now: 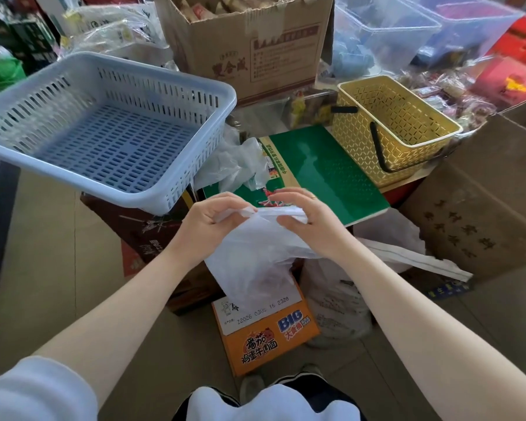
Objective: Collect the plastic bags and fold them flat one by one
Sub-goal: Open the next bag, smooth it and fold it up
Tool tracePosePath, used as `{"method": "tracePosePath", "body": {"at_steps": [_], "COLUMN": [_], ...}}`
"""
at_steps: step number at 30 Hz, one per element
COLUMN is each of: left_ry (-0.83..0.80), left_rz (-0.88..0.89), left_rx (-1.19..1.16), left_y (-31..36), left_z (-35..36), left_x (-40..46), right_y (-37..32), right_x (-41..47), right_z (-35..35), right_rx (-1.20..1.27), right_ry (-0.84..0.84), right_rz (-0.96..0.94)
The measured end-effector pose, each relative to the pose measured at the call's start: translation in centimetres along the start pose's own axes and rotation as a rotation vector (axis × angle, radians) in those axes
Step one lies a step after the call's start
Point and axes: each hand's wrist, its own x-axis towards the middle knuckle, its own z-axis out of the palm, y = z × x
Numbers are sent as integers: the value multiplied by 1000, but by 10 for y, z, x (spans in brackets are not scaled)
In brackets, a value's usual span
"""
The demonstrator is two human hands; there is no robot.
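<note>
Up and to the left of the hands, a pale blue slotted basket (104, 126) is sitting tilted on a dark box, with nothing showing on its perforated floor. Straight beyond the hands, an open cardboard carton (243, 47) is holding wrapped packets, too blurred to name. Up and to the right, a yellow lattice basket (398, 129) with a black handle is showing only its own bare floor. Farther right, clear storage tubs (407, 28) are holding blue and purple goods that are hard to make out, and the frame edge is cutting them off. A brown carton (480, 208) is standing to the right of the hands, its far side out of view.

A crumpled clear bag (234, 165) is lying just beyond the hands on a green box (328, 171), partly tucked behind the blue basket.

The left hand (213, 217) is pinching the top edge of a translucent white plastic bag (255, 256) with curled fingers. The right hand (307, 217) is gripping the same edge, fingers bent over it. The bag is hanging down between the forearms, covering part of an orange noodle box (268, 338) below the hands.
</note>
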Motion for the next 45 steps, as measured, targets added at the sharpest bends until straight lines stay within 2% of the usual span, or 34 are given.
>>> {"method": "tracePosePath", "body": {"at_steps": [3,6,11,14,17,19,23,28,33,36,40,43,45], "left_ry": [22,51,94,102,150,122,6,44,-28,40,175,240,339], "left_rz": [-26,-29,-53,-18,-45,-28,5,-50,-117,-108,-58,-64,-88], "left_rx": [-20,-74,-85,38,73,112,140,85,66,50,166,156,125], "left_y": [5,13,16,12,10,13,17,9,-1,-3,1,6,7], "left_z": [-3,-8,-10,-17,-21,-18,-6,-6,-5,-2,1,11,17], "left_x": [2,-1,-6,-10,-7,-3,3,-3,-8,-8,-7,-6,-3], "right_y": [-7,-4,-10,-16,-13,-11,-8,-7,-1,3,19,35,40], "right_x": [3,3,4,4,-1,-3,-4,-11,-13,-13,-13,-11,-13], "right_z": [3,7,8,-5,-14,-12,-4,-7,-11,-8,-12,-14,-19], "right_rx": [51,31,86,140,157,166,205,302,329,304,31,-121,-94], "right_ry": [-80,-33,254,412,277,210,176,155,134,100,30,120,176], "right_rz": [-38,-54,-2,42,35,18,27,73,105,104,94,54,91]}}
